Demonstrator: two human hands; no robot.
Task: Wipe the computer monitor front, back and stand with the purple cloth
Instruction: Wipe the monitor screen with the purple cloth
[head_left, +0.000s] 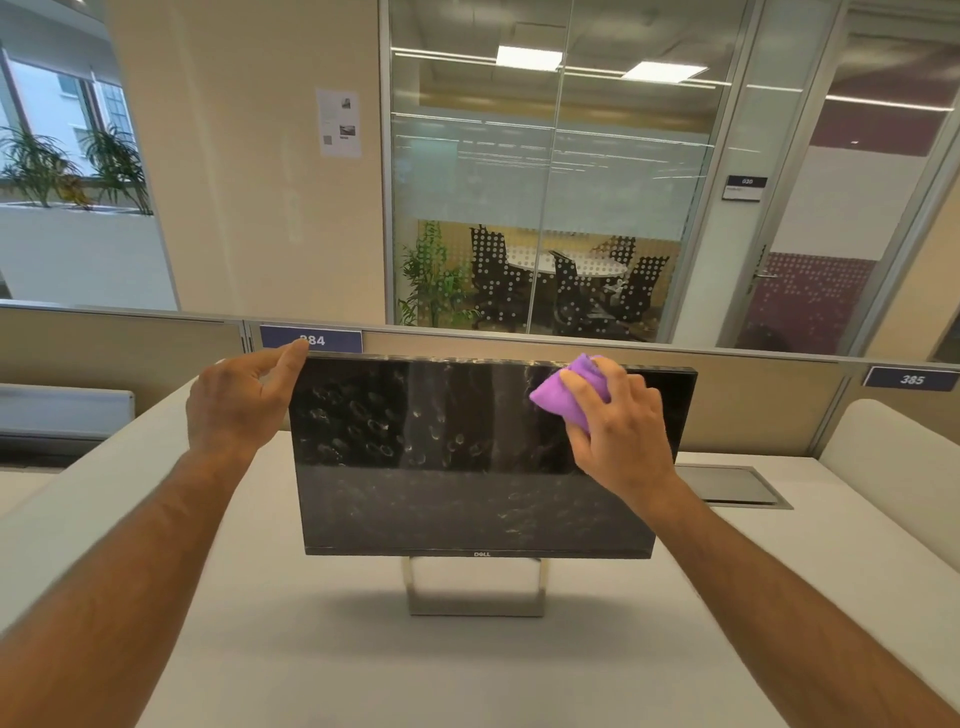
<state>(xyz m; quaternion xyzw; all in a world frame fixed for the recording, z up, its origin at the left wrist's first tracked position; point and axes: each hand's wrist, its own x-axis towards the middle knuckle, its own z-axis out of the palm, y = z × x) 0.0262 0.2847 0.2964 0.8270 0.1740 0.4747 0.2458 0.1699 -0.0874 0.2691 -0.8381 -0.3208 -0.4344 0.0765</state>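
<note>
While the right hand (618, 415) grips the purple cloth (574, 389), the left hand (234, 400) seemingly pinches the monitor (441, 467) corner.

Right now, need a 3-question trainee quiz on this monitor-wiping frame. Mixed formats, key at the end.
1. True or false: the purple cloth sits against the screen's upper right area.
2. Which hand holds the monitor at its top left corner? A) left hand B) right hand
3. Fill in: the desk number plate behind the left hand's fingers is partly covered; the plate farther right reads ___.

Key: 1 true; 2 A; 3 385
</note>
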